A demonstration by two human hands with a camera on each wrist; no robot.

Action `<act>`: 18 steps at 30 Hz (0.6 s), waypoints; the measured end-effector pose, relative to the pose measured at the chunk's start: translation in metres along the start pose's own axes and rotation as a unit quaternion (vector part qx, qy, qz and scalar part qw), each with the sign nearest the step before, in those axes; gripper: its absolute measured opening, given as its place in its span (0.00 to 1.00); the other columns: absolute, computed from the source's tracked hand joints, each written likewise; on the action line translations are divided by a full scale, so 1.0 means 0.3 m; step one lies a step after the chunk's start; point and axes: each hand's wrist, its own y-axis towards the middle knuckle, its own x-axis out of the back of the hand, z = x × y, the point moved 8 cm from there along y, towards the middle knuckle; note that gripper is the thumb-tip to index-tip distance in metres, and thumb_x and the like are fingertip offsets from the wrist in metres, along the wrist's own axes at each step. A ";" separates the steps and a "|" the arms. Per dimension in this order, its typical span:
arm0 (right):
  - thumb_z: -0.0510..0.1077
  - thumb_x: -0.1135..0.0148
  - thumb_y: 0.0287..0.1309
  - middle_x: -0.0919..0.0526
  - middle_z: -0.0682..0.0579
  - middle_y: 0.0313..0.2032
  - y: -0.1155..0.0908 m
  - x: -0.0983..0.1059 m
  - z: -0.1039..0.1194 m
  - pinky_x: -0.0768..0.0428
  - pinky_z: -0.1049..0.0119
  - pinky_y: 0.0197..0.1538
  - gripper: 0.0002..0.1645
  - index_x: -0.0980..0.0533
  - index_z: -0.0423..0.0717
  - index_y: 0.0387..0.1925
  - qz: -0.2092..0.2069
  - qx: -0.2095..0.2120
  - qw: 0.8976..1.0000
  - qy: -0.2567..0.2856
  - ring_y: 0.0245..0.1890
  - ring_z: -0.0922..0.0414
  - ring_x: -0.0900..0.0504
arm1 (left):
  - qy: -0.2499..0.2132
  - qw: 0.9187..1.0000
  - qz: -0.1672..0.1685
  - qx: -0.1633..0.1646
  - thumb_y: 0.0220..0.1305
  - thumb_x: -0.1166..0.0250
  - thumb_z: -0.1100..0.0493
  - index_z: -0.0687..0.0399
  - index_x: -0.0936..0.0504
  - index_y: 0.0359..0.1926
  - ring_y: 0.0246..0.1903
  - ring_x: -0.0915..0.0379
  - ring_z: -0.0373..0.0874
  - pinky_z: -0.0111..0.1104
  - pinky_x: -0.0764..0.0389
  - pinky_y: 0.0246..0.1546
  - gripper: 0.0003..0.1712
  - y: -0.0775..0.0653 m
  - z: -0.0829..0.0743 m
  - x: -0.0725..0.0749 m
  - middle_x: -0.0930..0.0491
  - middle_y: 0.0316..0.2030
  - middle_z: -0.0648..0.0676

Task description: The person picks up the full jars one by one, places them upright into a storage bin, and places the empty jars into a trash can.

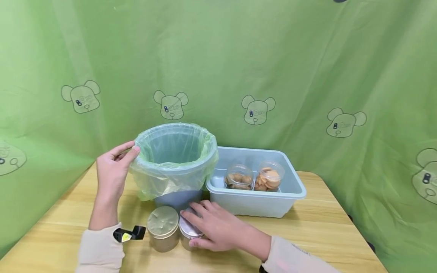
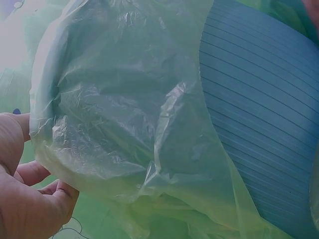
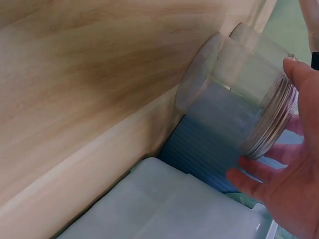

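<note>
A blue trash can [image 1: 179, 197] stands on the table, lined with a thin green plastic bag [image 2: 124, 109] folded over its rim. At the left side of that rim, my left hand [image 1: 114, 167] grips the bag-covered edge between thumb and fingers. Two clear jars with silver screw lids stand upright in front of the can. My right hand [image 1: 218, 229] holds the right jar [image 3: 224, 109] from above, thumb and fingers spread around its lid. The left jar [image 1: 163, 227], its lid dented, stands close beside it.
Right of the can sits a light blue plastic basin [image 1: 252, 204]. Inside it are a jar of brown pieces [image 1: 239, 181] and a jar of orange chip-like pieces [image 1: 268, 178]. A green curtain [image 1: 218, 57] with bear prints hangs behind the wooden table [image 1: 324, 235].
</note>
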 end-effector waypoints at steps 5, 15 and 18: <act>0.70 0.42 0.67 0.23 0.46 0.60 0.001 0.004 -0.008 0.24 0.57 0.55 0.42 0.33 0.48 0.71 -0.001 -0.004 1.000 0.011 0.53 0.51 0.25 | 0.002 1.000 0.005 -0.003 0.60 0.23 0.61 0.64 0.14 0.54 0.41 0.22 0.40 0.22 0.20 0.38 0.22 -0.001 -0.004 -0.011 0.16 0.42 0.49; 0.70 0.44 0.67 0.24 0.48 0.56 -0.009 0.044 -0.007 0.27 0.61 0.53 0.40 0.32 0.55 0.71 0.012 0.035 0.999 0.004 0.48 0.53 0.30 | 0.011 1.000 0.002 0.006 0.59 0.23 0.59 0.62 0.14 0.55 0.42 0.23 0.39 0.22 0.21 0.39 0.23 -0.006 -0.004 -0.002 0.18 0.47 0.49; 0.70 0.44 0.67 0.25 0.48 0.57 -0.011 0.079 -0.009 0.27 0.62 0.52 0.40 0.32 0.58 0.73 0.020 0.045 0.999 0.003 0.48 0.54 0.31 | 0.013 1.000 -0.001 0.005 0.60 0.23 0.59 0.62 0.14 0.55 0.42 0.23 0.39 0.22 0.21 0.39 0.23 -0.005 -0.003 0.002 0.18 0.47 0.49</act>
